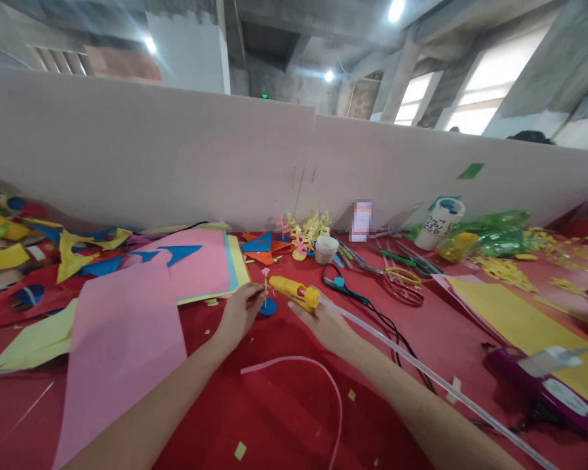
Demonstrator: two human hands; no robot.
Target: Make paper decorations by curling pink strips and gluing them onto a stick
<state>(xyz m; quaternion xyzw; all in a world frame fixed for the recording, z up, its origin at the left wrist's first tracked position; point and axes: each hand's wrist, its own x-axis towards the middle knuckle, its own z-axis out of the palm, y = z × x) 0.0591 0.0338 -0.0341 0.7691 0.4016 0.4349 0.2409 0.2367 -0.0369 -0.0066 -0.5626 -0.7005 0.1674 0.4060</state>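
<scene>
My left hand (241, 312) pinches a thin upright stem (266, 287) topped with a small pink piece. The stem stands over a round blue disc (268, 307) on the red table. My right hand (321, 320) is wrapped round a yellow glue gun (294, 291), its nozzle pointing left at the stem, very close to it; whether they touch I cannot tell. A long clear glue stick (396, 352) runs out of the gun's back toward the lower right. The fingers on the gun's far side are hidden.
Pink sheets (127, 339) and felt scraps lie left. Behind my hands stand yellow paper flowers (313, 228) and a white tub (326, 249). To the right are scissors (404, 284), a black cable (372, 310), a purple power strip (543, 385) and a white bucket (436, 225).
</scene>
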